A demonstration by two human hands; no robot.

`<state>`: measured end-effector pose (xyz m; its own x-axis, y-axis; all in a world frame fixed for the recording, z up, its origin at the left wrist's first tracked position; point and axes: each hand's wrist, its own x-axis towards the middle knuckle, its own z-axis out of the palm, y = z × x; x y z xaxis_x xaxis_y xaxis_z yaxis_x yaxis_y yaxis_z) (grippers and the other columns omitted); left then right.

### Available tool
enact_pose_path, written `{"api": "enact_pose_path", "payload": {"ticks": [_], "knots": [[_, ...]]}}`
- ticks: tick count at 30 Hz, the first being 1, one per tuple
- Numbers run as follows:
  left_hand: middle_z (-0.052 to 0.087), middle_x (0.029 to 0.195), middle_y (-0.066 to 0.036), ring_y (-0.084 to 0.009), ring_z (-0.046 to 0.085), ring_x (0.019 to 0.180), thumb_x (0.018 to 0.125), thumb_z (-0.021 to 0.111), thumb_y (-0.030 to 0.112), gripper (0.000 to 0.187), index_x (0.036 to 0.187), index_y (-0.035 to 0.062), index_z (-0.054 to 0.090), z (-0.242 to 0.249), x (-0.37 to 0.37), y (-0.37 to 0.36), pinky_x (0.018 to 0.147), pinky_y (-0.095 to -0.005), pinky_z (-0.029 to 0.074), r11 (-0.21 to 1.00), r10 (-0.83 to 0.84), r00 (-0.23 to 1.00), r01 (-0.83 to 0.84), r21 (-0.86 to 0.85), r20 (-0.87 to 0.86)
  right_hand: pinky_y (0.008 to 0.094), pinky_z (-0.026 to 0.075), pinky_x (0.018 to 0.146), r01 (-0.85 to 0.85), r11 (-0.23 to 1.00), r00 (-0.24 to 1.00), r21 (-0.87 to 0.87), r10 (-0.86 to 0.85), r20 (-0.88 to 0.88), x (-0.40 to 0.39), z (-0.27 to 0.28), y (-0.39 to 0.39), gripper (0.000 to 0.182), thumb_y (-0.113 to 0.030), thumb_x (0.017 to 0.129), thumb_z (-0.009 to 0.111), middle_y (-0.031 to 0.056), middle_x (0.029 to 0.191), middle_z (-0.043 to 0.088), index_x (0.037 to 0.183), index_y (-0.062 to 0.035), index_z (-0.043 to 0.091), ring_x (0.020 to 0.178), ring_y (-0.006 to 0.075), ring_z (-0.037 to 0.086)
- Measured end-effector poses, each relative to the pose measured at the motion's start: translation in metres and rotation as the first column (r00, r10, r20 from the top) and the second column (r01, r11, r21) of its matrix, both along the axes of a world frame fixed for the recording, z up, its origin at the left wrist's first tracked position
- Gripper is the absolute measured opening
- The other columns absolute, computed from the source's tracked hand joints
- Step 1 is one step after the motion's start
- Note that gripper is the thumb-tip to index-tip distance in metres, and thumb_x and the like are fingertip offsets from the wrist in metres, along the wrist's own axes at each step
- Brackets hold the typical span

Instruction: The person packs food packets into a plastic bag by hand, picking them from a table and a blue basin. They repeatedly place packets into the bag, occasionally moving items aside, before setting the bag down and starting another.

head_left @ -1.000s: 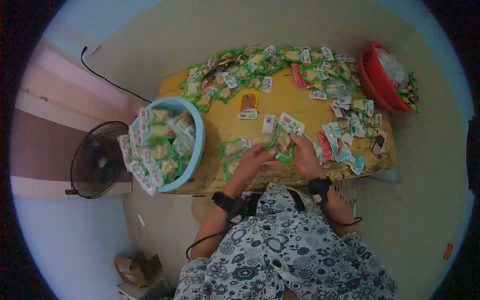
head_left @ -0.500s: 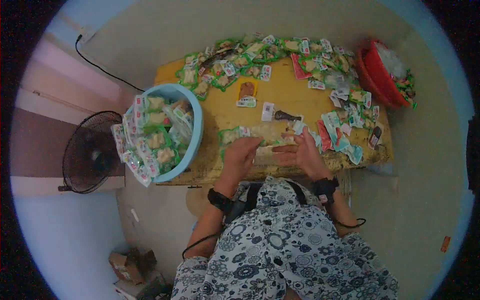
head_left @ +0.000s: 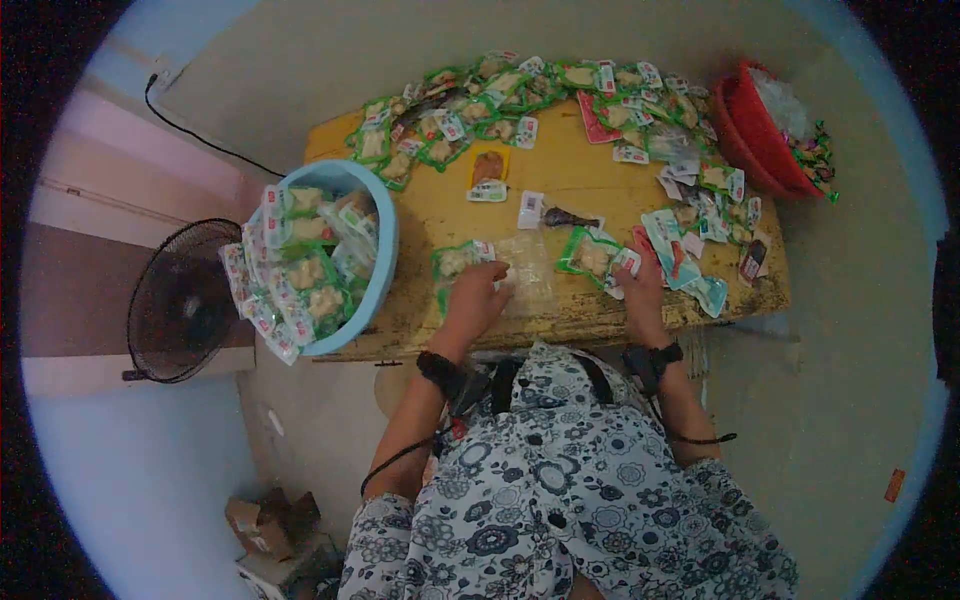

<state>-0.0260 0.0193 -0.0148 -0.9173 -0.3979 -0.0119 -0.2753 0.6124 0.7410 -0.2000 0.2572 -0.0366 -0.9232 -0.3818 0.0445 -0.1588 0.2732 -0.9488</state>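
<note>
My right hand (head_left: 643,292) is closed on the white-labelled end of a green-edged food packet (head_left: 591,257), which has pale pieces inside. My left hand (head_left: 476,303) has its fingers curled at the left edge of a flat clear plastic bag (head_left: 530,272). Partly behind that hand lies another green-edged packet (head_left: 452,262). Just beyond the bag is a dark drumstick-shaped packet (head_left: 570,218) with a white label. A yellow-edged packet (head_left: 489,170) with brown food sits farther back.
The yellow table (head_left: 420,215) carries a heap of green-edged packets (head_left: 480,105) along its back. Red and teal packets (head_left: 672,255) lie right. A blue basin (head_left: 389,270) full of packets stands left, a red basket (head_left: 742,135) back right. A black fan (head_left: 185,305) is beyond the basin.
My right hand has moved slightly right and now grips a green-edged packet over the table. My left hand has shifted slightly left and down. The clear bag is more visible between my hands.
</note>
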Motion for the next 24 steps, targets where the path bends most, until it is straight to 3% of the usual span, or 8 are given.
{"api": "enact_pose_path", "payload": {"ticks": [3, 5, 8, 11, 17, 20, 23, 24], "knots": [[0.069, 0.102, -0.015, -0.0328, 0.065, 0.096, 0.081, 0.072, 0.029, 0.036, 0.107, 0.0045, 0.066, -0.018, -0.008, 0.004, 0.086, -0.0417, 0.052, 0.993, 0.007, 0.996, -0.017, 0.115, 0.089, 0.0323, 0.049, 0.084, -0.006, 0.989, 0.991, 0.151, 0.026, -0.132, -0.017, -0.046, 0.007, 0.048, -0.011, 0.087, 0.061, 0.0109, 0.123, 0.056, 0.132, -0.002, 0.048, 0.105, 0.0199, 0.056], [0.069, 0.097, -0.016, -0.0326, 0.067, 0.091, 0.081, 0.072, 0.033, 0.039, 0.105, 0.0029, 0.066, -0.038, -0.017, 0.012, 0.083, -0.0411, 0.053, 0.992, 0.007, 0.993, -0.022, 0.125, 0.114, 0.0377, 0.049, 0.086, -0.115, 0.944, 0.989, 0.309, 0.138, -0.054, -0.022, -0.059, 0.009, 0.041, -0.02, 0.09, 0.059, 0.017, 0.116, 0.056, 0.127, -0.0047, 0.051, 0.105, 0.0291, 0.058], [0.066, 0.081, -0.015, -0.0295, 0.065, 0.076, 0.077, 0.075, 0.029, 0.037, 0.097, 0.0002, 0.064, -0.059, -0.025, 0.025, 0.068, -0.0391, 0.051, 0.977, 0.075, 0.997, -0.072, 0.201, -0.008, 0.0377, 0.049, 0.087, -0.132, 0.99, 0.987, 0.043, 0.127, 0.097, 0.005, -0.043, -0.011, 0.04, -0.017, 0.089, 0.061, 0.0176, 0.116, 0.056, 0.126, -0.0051, 0.052, 0.104, 0.0309, 0.058], [0.064, 0.077, -0.014, -0.0292, 0.063, 0.071, 0.075, 0.077, 0.033, 0.041, 0.094, -0.001, 0.063, -0.05, -0.028, 0.029, 0.065, -0.0387, 0.05, 0.97, 0.072, 0.995, -0.088, 0.228, 0.075, 0.0373, 0.049, 0.086, -0.107, 0.967, 0.991, 0.232, 0.122, -0.05, 0.018, -0.029, -0.017, 0.037, -0.014, 0.087, 0.063, 0.0167, 0.115, 0.056, 0.121, -0.0038, 0.054, 0.102, 0.0295, 0.058], [0.064, 0.076, -0.012, -0.0286, 0.062, 0.069, 0.072, 0.08, 0.034, 0.047, 0.098, 0.0, 0.061, -0.051, -0.025, 0.035, 0.063, -0.0379, 0.049, 0.97, 0.149, 0.988, -0.155, 0.187, 0.046, 0.039, 0.05, 0.081, -0.018, 0.996, 0.999, 0.09, 0.021, -0.028, 0.009, -0.076, -0.009, 0.03, -0.017, 0.093, 0.057, 0.0153, 0.1, 0.061, 0.119, -0.0036, 0.053, 0.093, 0.0296, 0.061], [0.065, 0.078, -0.011, -0.0275, 0.064, 0.071, 0.071, 0.08, 0.032, 0.047, 0.1, 0.0, 0.06, -0.065, -0.02, 0.033, 0.064, -0.0376, 0.05, 0.978, 0.148, 0.988, -0.152, 0.145, 0.04, 0.0397, 0.05, 0.08, -0.002, 1.0, 0.993, 0.003, 0.002, -0.117, 0.005, -0.035, -0.013, 0.026, -0.019, 0.095, 0.053, 0.0159, 0.095, 0.063, 0.117, -0.0056, 0.054, 0.088, 0.031, 0.062], [0.065, 0.079, -0.011, -0.0269, 0.065, 0.072, 0.071, 0.081, 0.03, 0.047, 0.102, 0.0002, 0.06, -0.058, -0.023, 0.036, 0.065, -0.0381, 0.05, 0.966, 0.151, 0.986, -0.162, 0.203, 0.067, 0.0406, 0.05, 0.079, 0.008, 0.973, 0.993, 0.231, 0.019, -0.118, -0.003, -0.041, -0.018, 0.024, -0.017, 0.094, 0.054, 0.017, 0.099, 0.063, 0.115, -0.0052, 0.055, 0.086, 0.0338, 0.062], [0.065, 0.079, -0.011, -0.0269, 0.065, 0.073, 0.071, 0.081, 0.03, 0.047, 0.102, 0.0003, 0.06, -0.059, -0.023, 0.036, 0.065, -0.0381, 0.05, 0.965, 0.153, 0.986, -0.165, 0.203, 0.071, 0.0407, 0.05, 0.08, -0.012, 0.986, 0.99, 0.167, 0.036, -0.139, -0.003, -0.046, -0.019, 0.024, -0.017, 0.094, 0.055, 0.0178, 0.101, 0.063, 0.115, -0.005, 0.055, 0.087, 0.0346, 0.062]]}}
